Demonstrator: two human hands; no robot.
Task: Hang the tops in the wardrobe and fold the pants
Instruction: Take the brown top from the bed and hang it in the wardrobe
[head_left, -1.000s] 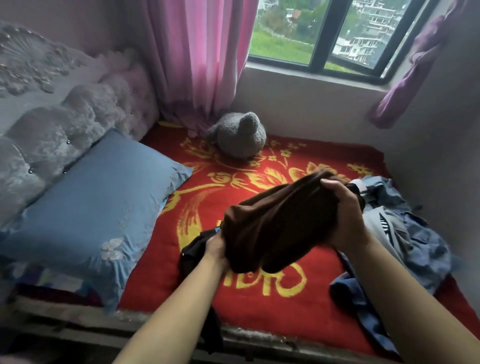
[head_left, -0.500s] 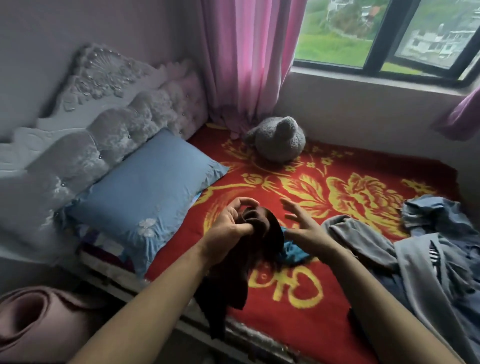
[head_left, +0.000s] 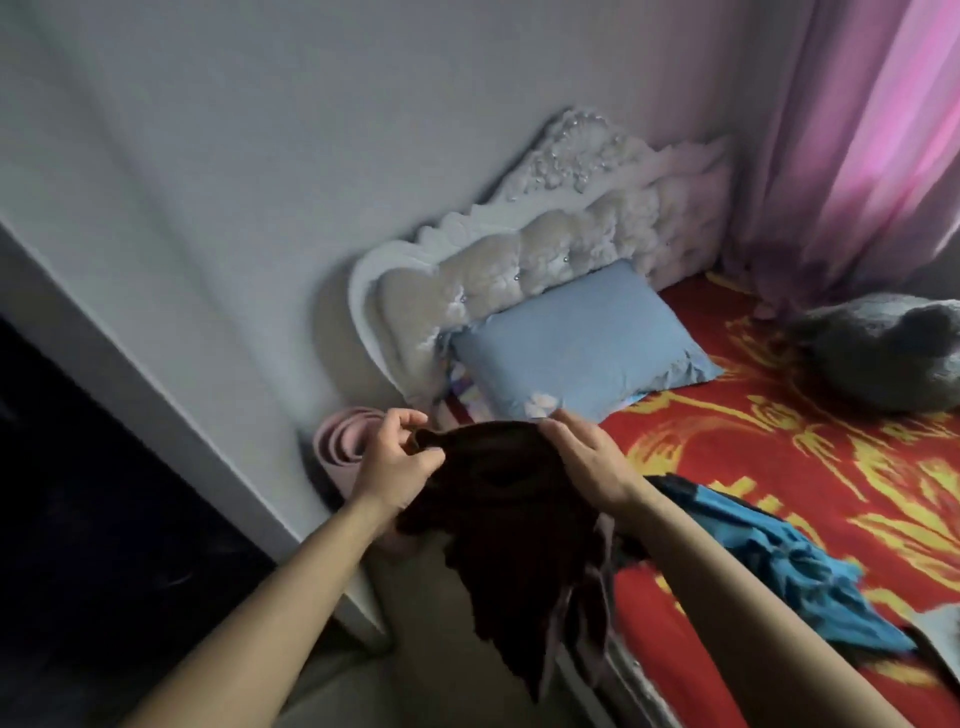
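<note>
A dark brown garment (head_left: 514, 525) hangs in the air beside the bed, its lower part drooping over the bed's edge. My left hand (head_left: 397, 462) pinches its top left corner between thumb and fingers. My right hand (head_left: 587, 457) lies on the garment's top right with fingers fairly straight; whether it grips is unclear. A bright blue garment (head_left: 779, 566) lies crumpled on the red and yellow bedspread (head_left: 753, 467) to the right of my right forearm. The dark opening at far left (head_left: 93, 519) with a white frame (head_left: 171, 395) looks like the wardrobe.
A blue pillow (head_left: 582, 348) leans on the white tufted headboard (head_left: 519, 260). A grey plush toy (head_left: 893, 348) sits by the pink curtain (head_left: 872, 145). A rolled pink mat (head_left: 343, 447) stands on the floor between bed and white frame.
The view has swung left from the window toward the wall and the dark opening. The brown garment moved left off the bed, and my right hand now rests on its top.
</note>
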